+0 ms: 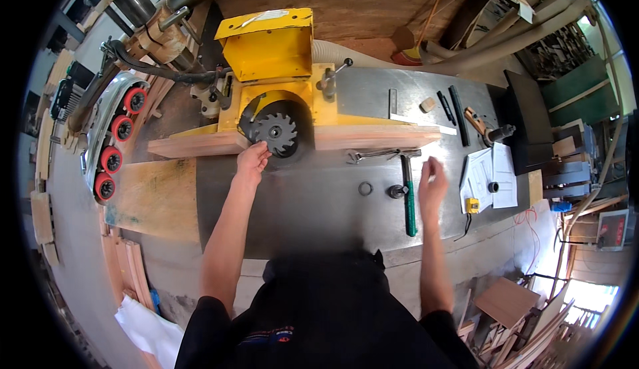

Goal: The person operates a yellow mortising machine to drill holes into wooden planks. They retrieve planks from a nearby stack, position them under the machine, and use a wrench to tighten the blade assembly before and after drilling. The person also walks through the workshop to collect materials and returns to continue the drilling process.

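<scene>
My left hand point(252, 158) reaches to the toothed cutter disc point(276, 134) of a yellow woodworking machine point(269, 52), fingertips touching the disc's lower left edge. My right hand point(432, 181) hovers open above the grey steel table point(313, 202), blurred, holding nothing. Just left of that hand lie a green-handled wrench point(408, 199) and a socket piece point(397, 191). A metal ring point(365, 188) and a spanner point(373, 155) rest between the two hands. Wooden fence boards point(200, 146) flank the cutter on both sides.
A feeder with red rollers point(113, 142) stands at the left. Papers point(489, 176), a small yellow tape measure point(472, 204), pencils and a knife point(476, 121) lie at the table's right. A wide plank point(150, 199) rests at the left, and wood offcuts are stacked on the floor.
</scene>
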Tool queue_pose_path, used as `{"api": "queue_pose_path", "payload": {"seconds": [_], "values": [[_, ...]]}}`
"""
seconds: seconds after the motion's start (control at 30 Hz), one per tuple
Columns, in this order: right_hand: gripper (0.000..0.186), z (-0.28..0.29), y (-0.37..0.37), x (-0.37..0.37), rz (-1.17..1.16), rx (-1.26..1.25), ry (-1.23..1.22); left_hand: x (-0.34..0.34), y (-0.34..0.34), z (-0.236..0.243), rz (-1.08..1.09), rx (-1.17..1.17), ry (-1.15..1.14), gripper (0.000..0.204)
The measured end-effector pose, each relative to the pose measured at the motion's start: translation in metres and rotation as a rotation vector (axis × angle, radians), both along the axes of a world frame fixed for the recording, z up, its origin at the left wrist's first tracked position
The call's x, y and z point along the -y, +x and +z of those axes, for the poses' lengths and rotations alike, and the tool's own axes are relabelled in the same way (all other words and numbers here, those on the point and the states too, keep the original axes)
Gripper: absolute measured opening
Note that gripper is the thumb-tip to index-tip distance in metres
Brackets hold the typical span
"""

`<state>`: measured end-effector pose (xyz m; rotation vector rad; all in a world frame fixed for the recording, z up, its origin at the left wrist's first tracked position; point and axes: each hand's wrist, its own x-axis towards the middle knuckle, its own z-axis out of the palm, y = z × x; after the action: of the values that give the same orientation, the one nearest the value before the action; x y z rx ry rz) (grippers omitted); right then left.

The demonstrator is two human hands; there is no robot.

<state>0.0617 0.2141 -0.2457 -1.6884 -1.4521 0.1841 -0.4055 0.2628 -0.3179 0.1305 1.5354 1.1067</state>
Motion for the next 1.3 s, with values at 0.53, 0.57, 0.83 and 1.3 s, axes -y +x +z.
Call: {"api": "queue_pose_path", "payload": {"seconds": [0.53, 0.57, 0.83, 1.3], "values": [[0.05, -0.117, 0.001, -0.283, 0.242, 0.62, -0.999, 0.214, 0.027, 0.01, 0.194, 0.023, 0.012, 0.043], [0.053, -0.127, 0.01, -0.29, 0.259, 0.592, -1.047, 0.233, 0.027, 0.007, 0.164, -0.082, -0.047, 0.039], [0.06, 0.006, 0.002, -0.265, -0.011, 0.363, -0.609, 0.143, 0.018, 0.04, -0.215, -0.784, 0.328, 0.024], [0.032, 0.149, 0.085, 0.006, -0.167, -0.187, -0.239, -0.025, 0.021, 0.072, -0.921, -1.422, 0.722, 0.064]]}}
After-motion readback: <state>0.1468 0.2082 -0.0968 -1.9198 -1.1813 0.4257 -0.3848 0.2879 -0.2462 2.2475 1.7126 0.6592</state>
